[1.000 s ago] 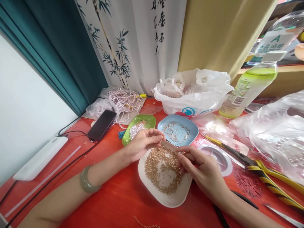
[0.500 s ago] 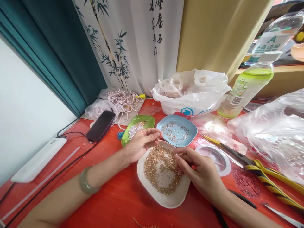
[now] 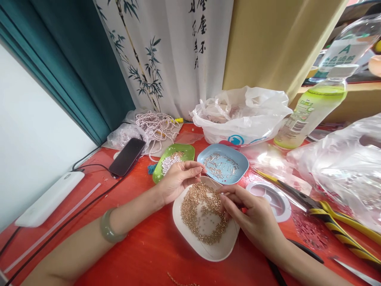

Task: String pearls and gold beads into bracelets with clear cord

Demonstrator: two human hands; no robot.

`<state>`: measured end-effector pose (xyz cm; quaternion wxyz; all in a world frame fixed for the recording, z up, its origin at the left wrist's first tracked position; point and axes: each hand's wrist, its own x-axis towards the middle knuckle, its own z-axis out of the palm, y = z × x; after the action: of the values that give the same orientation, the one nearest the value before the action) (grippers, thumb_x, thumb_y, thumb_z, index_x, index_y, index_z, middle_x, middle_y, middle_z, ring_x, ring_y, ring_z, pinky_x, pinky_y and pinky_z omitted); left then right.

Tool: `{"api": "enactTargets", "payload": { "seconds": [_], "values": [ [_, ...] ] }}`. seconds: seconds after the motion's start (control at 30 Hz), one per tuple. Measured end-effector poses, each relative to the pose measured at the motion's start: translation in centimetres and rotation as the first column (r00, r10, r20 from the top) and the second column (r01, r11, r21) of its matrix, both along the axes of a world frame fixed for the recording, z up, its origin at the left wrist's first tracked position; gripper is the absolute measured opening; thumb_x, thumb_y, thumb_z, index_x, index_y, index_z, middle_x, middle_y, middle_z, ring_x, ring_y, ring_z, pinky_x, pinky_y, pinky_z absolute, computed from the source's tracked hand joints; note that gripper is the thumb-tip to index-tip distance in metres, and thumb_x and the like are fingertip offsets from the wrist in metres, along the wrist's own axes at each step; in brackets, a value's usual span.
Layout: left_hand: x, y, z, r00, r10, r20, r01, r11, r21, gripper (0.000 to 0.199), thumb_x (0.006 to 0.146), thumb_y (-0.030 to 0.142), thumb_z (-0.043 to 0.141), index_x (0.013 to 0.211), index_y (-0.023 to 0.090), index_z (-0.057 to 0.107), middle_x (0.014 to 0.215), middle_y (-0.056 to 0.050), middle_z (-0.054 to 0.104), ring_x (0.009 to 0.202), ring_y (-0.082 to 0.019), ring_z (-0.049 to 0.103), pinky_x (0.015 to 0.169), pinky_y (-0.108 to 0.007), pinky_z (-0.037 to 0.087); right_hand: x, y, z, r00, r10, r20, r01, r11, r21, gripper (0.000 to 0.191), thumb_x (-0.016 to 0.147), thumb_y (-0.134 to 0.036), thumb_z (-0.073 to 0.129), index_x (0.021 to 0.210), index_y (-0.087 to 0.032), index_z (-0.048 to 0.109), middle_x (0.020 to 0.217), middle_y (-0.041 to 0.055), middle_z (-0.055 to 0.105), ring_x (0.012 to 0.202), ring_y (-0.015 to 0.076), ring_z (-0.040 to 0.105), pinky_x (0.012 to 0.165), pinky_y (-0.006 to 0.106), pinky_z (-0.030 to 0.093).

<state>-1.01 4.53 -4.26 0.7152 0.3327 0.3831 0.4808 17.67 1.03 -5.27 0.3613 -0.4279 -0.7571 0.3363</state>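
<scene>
Hands (image 3: 177,182) (image 3: 251,210) closed on thin thread (image 3: 213,180) above white dish (image 3: 212,253), blue dish (image 3: 241,163) just beyond

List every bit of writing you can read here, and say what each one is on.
"A": green, on the label of the clear bottle at upper right; the characters under it are too blurred to quote.
White curtain: black brushed characters, partly cut off, not surely readable.
Green-topped bottle: label print too small; a barcode shows.
White plastic bag: blue printing, no readable word.
</scene>
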Motion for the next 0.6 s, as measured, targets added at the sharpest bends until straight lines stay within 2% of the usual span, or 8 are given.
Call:
{"api": "enactTargets", "payload": {
  "seconds": [0.6],
  "values": [
    [0.05,-0.08,0.03,1.0,0.005,0.015,-0.005,1.0,-0.004,0.007,0.065,0.009,0.068,0.072,0.009,0.065,0.067,-0.002,0.064,0.053,-0.004,0.055,0.052,-0.013,0.045,0.0,-0.08,-0.18,1.0,0.005,0.028,-0.005,1.0,-0.005,0.015,0.083,-0.027,0.04,0.082,-0.017,0.053,0.05,-0.0015,0.057,0.042,0.0108,0.052,0.041,0.022,0.041]
  ]
}}
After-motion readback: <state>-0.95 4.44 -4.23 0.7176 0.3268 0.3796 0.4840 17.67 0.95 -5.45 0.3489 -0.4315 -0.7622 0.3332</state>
